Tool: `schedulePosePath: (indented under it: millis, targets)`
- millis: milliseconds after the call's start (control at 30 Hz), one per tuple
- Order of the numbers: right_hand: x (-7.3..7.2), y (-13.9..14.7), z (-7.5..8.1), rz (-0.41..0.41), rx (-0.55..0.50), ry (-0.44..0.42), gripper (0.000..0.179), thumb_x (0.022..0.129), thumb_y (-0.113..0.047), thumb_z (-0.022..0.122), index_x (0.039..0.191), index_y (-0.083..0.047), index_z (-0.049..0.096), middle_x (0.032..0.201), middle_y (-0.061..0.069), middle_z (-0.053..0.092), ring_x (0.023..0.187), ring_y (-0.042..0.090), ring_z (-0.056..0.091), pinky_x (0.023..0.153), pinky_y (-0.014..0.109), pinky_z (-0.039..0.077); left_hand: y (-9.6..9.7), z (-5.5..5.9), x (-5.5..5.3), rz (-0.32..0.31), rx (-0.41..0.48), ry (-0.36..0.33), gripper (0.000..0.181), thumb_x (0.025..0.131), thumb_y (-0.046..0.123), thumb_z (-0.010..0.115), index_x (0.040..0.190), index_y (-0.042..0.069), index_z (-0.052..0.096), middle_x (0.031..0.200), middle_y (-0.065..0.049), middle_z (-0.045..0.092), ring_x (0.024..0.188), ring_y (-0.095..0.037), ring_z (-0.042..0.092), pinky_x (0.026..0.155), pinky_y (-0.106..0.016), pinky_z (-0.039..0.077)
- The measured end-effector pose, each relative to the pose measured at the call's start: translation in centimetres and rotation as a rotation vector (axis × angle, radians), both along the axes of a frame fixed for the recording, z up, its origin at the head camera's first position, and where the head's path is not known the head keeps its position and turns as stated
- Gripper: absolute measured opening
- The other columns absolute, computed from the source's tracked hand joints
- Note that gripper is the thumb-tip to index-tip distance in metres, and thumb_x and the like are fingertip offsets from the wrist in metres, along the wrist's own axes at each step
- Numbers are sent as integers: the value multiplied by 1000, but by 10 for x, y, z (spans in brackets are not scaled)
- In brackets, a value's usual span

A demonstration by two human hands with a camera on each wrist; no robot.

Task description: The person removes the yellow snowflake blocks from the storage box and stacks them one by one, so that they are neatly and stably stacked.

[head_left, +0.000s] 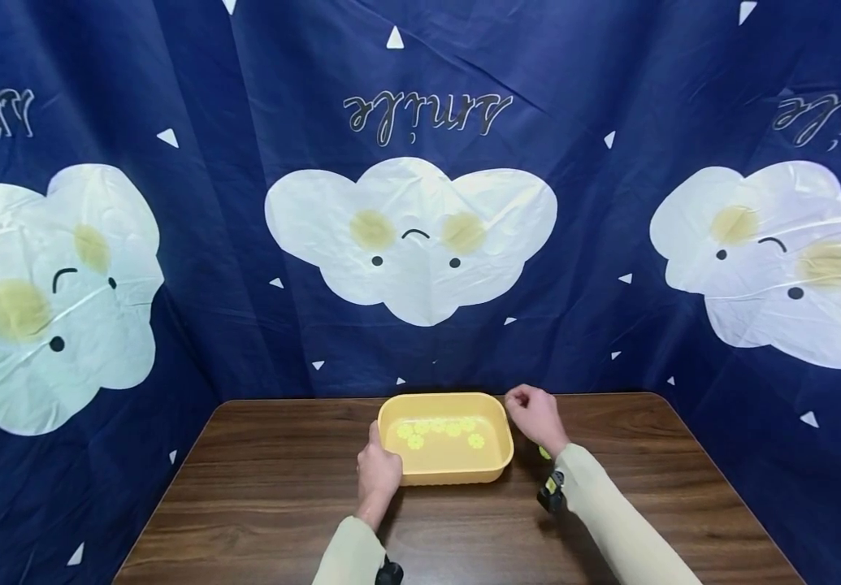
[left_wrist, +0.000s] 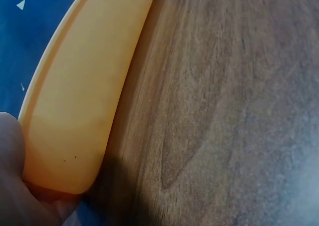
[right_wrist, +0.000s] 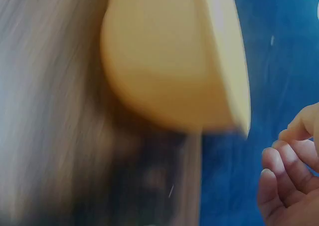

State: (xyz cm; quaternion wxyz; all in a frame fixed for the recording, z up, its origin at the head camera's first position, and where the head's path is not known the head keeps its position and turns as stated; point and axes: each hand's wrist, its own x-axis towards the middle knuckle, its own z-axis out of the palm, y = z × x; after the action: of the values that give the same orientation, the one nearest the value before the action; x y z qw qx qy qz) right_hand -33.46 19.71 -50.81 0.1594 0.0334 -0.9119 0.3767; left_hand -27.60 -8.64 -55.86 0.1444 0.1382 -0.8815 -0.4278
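Observation:
A yellow plastic tub [head_left: 445, 479] stands on the table with several yellow flower-shaped pieces [head_left: 476, 441] on its floor. My left hand [head_left: 379, 470] grips the tub's near left corner; in the left wrist view my thumb lies along the tub wall [left_wrist: 82, 86]. Just beyond the tub's right rim is my right hand [head_left: 535, 413], its fingers loosely bent. In the right wrist view the right fingertips [right_wrist: 273, 156] sit apart from the tub [right_wrist: 164, 61], and nothing shows between them. Another yellow-green flower piece [head_left: 544, 452] lies partly hidden under my right wrist.
The brown wooden table [head_left: 266, 487] ends at a dark blue curtain [head_left: 223, 244] printed with white clouds, which hangs behind it and along both sides. Dark wrist devices [head_left: 552, 492] are strapped on both wrists.

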Motion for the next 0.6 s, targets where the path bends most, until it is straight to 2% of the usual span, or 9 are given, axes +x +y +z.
schedulePosePath:
  millis: [100,267,433,600]
  targets:
    - [-3,-28,6,67,-12,18,9,86,-10,67,86,-12,76,77,-2,68,73,12,58,72,27,48,0,0,0,-7,23,6,72,80,-5,55,151,0,42,122,-30,67,98,-43,68,81,-57,55]
    - [-4,-70,7,181,-21,-5,11,85,-9,65,86,-13,75,78,-3,68,72,10,58,70,26,49,0,-3,-1,-17,81,72,71,81,-8,51,151,-3,41,134,-31,61,116,-44,63,97,-56,51]
    - [-3,-101,-4,254,7,-73,6,86,-12,69,90,-10,73,77,-3,66,71,8,56,68,24,48,0,-9,1,-7,115,139,66,85,-8,48,151,-1,44,135,-30,60,120,-45,61,101,-57,48]
    - [0,-120,-17,315,23,-111,16,83,-12,74,94,-1,72,72,0,62,65,7,52,62,23,45,2,-12,2,14,158,170,62,88,-8,47,149,1,46,135,-29,61,122,-45,60,103,-57,47]
